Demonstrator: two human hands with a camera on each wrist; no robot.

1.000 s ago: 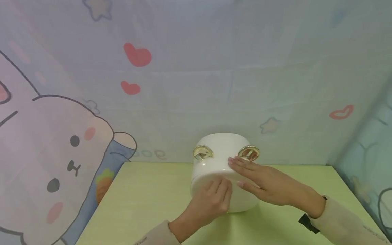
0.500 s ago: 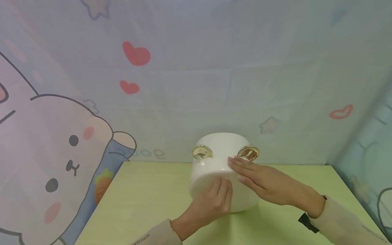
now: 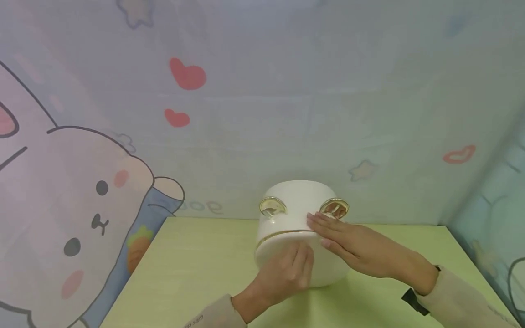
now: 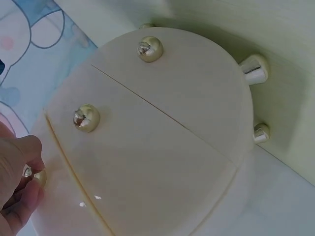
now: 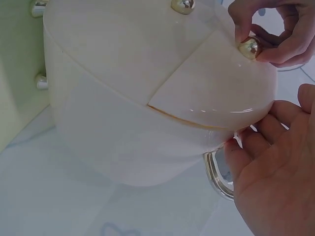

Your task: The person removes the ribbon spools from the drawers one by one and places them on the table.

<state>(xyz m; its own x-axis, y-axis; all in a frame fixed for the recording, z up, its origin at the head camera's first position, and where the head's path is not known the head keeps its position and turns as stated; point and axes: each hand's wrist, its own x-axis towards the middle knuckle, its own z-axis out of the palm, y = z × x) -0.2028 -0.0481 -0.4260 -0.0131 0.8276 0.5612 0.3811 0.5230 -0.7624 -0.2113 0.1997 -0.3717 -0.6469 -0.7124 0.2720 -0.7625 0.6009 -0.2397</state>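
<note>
A glossy white rounded box (image 3: 283,191) with drawers stands on the table, two gold ear-shaped handles (image 3: 272,206) on its top. In the head view my left hand (image 3: 283,271) is at its front. The left wrist view shows this hand's thumb and fingers pinching the gold knob (image 4: 40,178) of the top drawer (image 5: 221,83). A thin golden gap (image 4: 74,172) runs along that drawer's edge, so it stands slightly out. My right hand (image 3: 357,248) rests on the box's top edge near the right handle, fingers straight. Two lower knobs (image 4: 150,48) stay untouched.
Gold feet (image 4: 256,69) carry the box on the pale green table (image 3: 205,255). Close behind it hangs a cloth backdrop (image 3: 262,114) printed with hearts, stars and a rabbit. A dark cable (image 3: 510,282) shows at the far right.
A golden gap has appeared along the top drawer's upper edge as my left hand pulls the knob slightly outward. My right hand keeps its place on the box.
</note>
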